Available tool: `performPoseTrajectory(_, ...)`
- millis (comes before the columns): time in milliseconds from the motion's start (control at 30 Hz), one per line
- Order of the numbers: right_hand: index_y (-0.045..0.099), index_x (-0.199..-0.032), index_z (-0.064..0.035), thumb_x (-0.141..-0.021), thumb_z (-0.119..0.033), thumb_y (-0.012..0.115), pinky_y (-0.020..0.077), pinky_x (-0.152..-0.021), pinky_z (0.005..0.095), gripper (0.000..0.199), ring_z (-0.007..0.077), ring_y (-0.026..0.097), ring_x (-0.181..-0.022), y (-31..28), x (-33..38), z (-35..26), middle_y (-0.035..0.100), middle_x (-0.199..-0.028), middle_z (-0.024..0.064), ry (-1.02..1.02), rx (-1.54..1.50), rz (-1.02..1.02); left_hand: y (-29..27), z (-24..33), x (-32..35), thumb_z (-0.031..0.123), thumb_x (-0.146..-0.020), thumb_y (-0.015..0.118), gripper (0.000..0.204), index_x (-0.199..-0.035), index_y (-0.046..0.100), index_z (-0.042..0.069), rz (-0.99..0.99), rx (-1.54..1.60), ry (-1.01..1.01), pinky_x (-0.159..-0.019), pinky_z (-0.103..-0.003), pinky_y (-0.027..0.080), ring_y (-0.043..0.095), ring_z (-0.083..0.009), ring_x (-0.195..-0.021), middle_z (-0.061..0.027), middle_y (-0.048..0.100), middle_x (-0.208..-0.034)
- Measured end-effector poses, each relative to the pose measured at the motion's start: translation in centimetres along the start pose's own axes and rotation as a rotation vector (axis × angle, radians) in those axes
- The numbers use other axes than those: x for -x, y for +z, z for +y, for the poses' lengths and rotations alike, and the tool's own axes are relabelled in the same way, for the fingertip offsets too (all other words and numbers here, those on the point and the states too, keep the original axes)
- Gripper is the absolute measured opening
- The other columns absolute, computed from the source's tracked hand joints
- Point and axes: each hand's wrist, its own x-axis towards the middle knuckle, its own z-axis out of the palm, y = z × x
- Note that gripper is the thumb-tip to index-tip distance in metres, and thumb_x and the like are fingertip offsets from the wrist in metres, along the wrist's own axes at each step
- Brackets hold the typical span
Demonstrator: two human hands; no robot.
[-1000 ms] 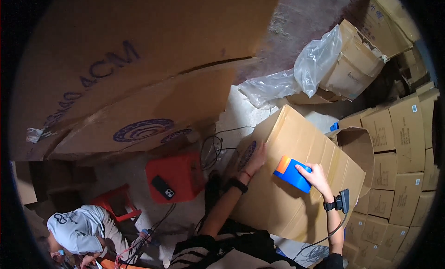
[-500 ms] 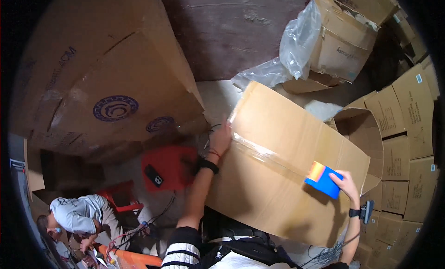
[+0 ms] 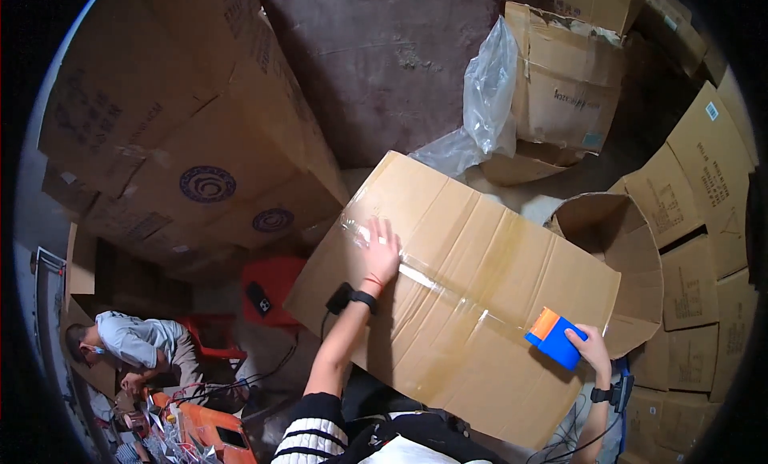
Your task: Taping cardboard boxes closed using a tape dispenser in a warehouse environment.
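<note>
Hidden: carton's near edge cut off behind person's dark clothing; tape dispenser's roll not visible | Cardboard carton (image 3: 480,304): large, brown, flaps closed, clear tape strip along seam, lies tilted before person | Left hand (image 3: 382,252): flat, fingers spread, pressing tape | Right hand (image 3: 590,348): closed around blue-orange tape dispenser (image 3: 554,338) at right edge.

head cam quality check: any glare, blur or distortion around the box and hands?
Head view: strong fisheye, black vignette at the rim, box stacks bending toward the edges. Glare streaks on the clear tape strip along the cardboard box. Left hand and right hand with the blue tape dispenser look sharp. Lighting is dim, with dark corners lower left.
</note>
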Motion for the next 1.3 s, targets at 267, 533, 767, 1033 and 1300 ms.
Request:
performPoseTrajectory(267, 0.06, -0.092, 0.0044, -0.08, -0.026, 0.06, 0.0441, -0.063, 0.0239, 0.033, 0.0083, 0.054, -0.069, 1.6, -0.4, 0.0, 0.062, -0.075, 0.0037, 0.108, 0.027, -0.093, -1.0, 16.5, 9.6, 0.027, -0.088, 0.036, 0.048, -0.131, 0.03, 0.007, -0.076, 0.254, 0.335, -0.104, -0.047, 0.009, 0.016, -0.0275, -0.13, -0.0173, 0.022, -0.138)
performPoseTrajectory(533, 0.058, -0.076, 0.005, -0.08, -0.031, 0.058, 0.0395, -0.051, 0.0267, 0.036, 0.008, 0.049, -0.057, 3.8, 0.6, -0.2, 0.055, -0.059, 0.0051, 0.041, 0.047, 0.109, -0.4, 16.2, 9.7, 0.029, -0.088, 0.035, 0.049, -0.132, 0.03, 0.009, -0.071, 0.308, 0.324, -0.104, -0.046, 0.009, 0.017, -0.0273, -0.13, -0.016, 0.022, -0.138)
performPoseTrajectory(767, 0.061, -0.075, 0.0044, -0.076, -0.039, 0.061, 0.0431, -0.052, 0.0291, 0.043, 0.0131, 0.055, -0.055, 3.7, -0.1, -0.9, 0.059, -0.059, 0.0113, 0.13, 0.233, 0.114, -0.2, 16.1, 9.8, 0.029, -0.087, 0.035, 0.05, -0.133, 0.028, 0.011, -0.049, 0.258, 0.337, -0.104, -0.045, 0.01, 0.017, -0.0262, -0.13, -0.0139, 0.022, -0.139)
performPoseTrajectory(1033, 0.063, -0.072, 0.0016, -0.076, -0.044, 0.06, 0.0426, -0.051, 0.0287, 0.046, 0.0132, 0.053, -0.052, 2.9, -0.3, 0.1, 0.058, -0.056, 0.0078, 0.075, 0.188, 0.028, 0.1, 16.3, 10.0, 0.029, -0.086, 0.039, 0.05, -0.133, 0.029, 0.014, -0.001, 0.232, 0.358, -0.104, -0.046, 0.011, 0.018, -0.027, -0.129, -0.0148, 0.023, -0.138)
performPoseTrajectory(1300, 0.061, -0.077, 0.0037, -0.081, -0.039, 0.055, 0.0428, -0.053, 0.0288, 0.044, 0.0115, 0.052, -0.053, -2.5, 1.6, 6.1, 0.056, -0.056, 0.011, -0.113, 0.088, -0.162, -0.1, 17.7, 10.7, 0.028, -0.088, 0.034, 0.044, -0.131, 0.034, 0.016, -0.008, 0.111, 0.367, -0.103, -0.047, 0.014, 0.023, -0.0283, -0.128, -0.0151, 0.026, -0.137)
